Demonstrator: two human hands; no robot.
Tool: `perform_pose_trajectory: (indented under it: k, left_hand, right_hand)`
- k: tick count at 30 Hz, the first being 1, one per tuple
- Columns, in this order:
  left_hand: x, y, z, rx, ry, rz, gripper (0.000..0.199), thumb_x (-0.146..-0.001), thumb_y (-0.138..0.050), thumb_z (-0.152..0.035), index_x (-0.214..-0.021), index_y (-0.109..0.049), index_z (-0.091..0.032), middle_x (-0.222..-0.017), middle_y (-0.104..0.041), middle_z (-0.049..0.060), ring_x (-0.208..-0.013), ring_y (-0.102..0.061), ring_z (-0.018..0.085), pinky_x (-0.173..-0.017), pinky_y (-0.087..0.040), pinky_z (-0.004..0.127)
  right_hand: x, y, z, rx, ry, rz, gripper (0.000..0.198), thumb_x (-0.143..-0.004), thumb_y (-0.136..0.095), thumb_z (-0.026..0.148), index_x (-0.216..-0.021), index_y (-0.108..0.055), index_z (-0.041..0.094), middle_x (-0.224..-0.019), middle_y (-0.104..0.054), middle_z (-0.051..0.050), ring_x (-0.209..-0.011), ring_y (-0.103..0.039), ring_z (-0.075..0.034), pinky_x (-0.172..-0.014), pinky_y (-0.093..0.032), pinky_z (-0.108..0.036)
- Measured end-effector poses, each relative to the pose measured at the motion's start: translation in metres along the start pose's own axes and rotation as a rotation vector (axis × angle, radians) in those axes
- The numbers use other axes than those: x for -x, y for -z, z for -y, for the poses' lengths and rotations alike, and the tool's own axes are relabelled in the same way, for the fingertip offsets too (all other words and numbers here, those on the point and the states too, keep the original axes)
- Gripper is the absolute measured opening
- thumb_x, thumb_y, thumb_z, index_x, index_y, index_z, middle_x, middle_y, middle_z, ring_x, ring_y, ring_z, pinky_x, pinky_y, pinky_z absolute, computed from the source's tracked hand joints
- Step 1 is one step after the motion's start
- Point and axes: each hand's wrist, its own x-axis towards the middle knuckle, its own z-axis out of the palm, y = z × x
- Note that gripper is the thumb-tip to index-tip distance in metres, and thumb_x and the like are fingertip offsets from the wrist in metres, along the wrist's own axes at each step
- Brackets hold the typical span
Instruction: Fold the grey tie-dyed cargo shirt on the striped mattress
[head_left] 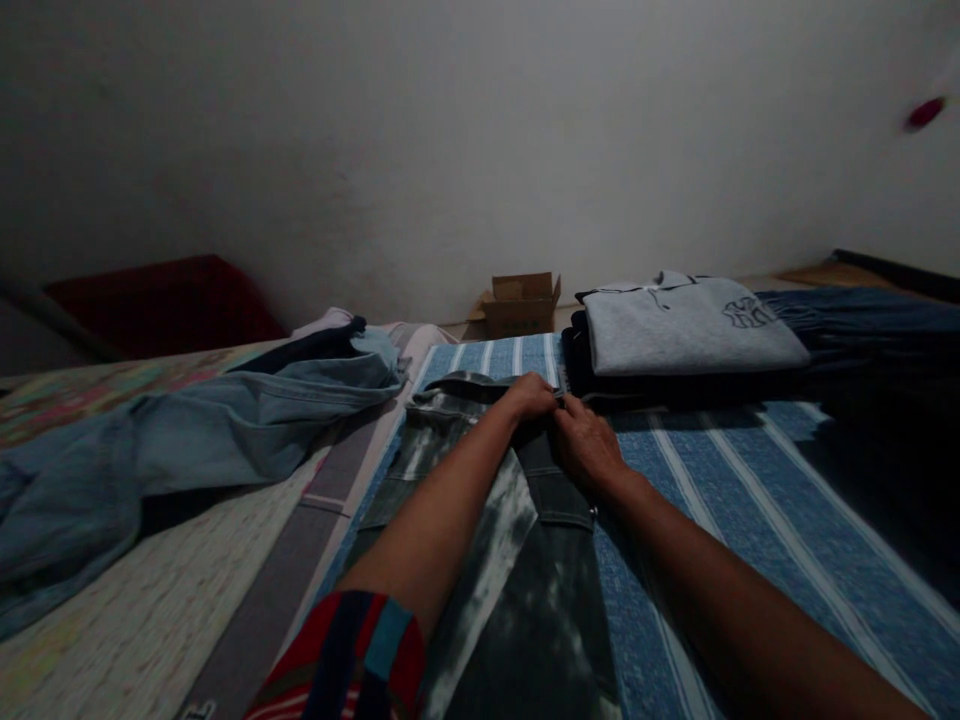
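A pair of dark grey-green trousers (pixel 480 600) with pale, cloudy streaks lies lengthwise in front of me, waistband at the far end. At the right corner of that waistband my left hand (pixel 531 396) grips the cloth, its forearm crossing over the trousers. Right beside it, my right hand (pixel 586 440) is closed on the same edge, with the knuckles turned up. The two hands almost touch, and the bit of fabric between their fingers is mostly hidden. Beneath the trousers is a blue, white-striped cloth (pixel 720 480).
Just beyond my right hand, a folded grey hoodie (pixel 690 325) tops a pile of dark clothes. Dark blue jeans (pixel 862 315) lie farther right. Light blue jeans (pixel 240 420) are spread at the left on a patterned cover. An open cardboard box (pixel 521 305) stands by the wall.
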Motion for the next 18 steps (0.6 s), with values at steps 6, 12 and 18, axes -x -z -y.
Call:
perform_pose_trajectory:
  k: [6, 12, 18]
  left_hand:
    - [0.006, 0.000, 0.009, 0.167, -0.045, 0.075, 0.034, -0.065, -0.051, -0.002, -0.089, -0.073, -0.013, -0.057, -0.058, -0.003, -0.051, -0.051, 0.010, -0.048, -0.038, 0.019]
    - [0.002, -0.002, 0.014, 0.212, -0.079, 0.084, 0.038, -0.064, -0.048, -0.002, -0.092, -0.073, -0.013, -0.056, -0.058, -0.003, -0.050, -0.050, 0.010, -0.047, -0.038, 0.018]
    - [-0.004, -0.005, 0.019, 0.157, -0.133, 0.047, 0.037, -0.063, -0.050, -0.003, -0.090, -0.072, -0.013, -0.063, -0.064, -0.003, -0.057, -0.056, 0.012, -0.051, -0.043, 0.019]
  right_hand:
    - [-0.001, -0.004, -0.002, -0.021, 0.015, -0.027, 0.034, -0.094, -0.034, 0.023, -0.119, -0.056, 0.019, -0.139, -0.045, -0.011, -0.107, -0.053, -0.023, -0.083, -0.042, -0.034]
    - [0.000, -0.002, -0.002, -0.025, 0.017, -0.031, 0.034, -0.094, -0.033, 0.023, -0.119, -0.056, 0.020, -0.140, -0.044, -0.010, -0.108, -0.054, -0.023, -0.082, -0.042, -0.033]
    - [-0.002, -0.004, -0.005, -0.045, 0.048, -0.022, 0.033, -0.096, -0.031, 0.026, -0.118, -0.055, 0.021, -0.136, -0.047, -0.009, -0.110, -0.052, -0.022, -0.086, -0.040, -0.033]
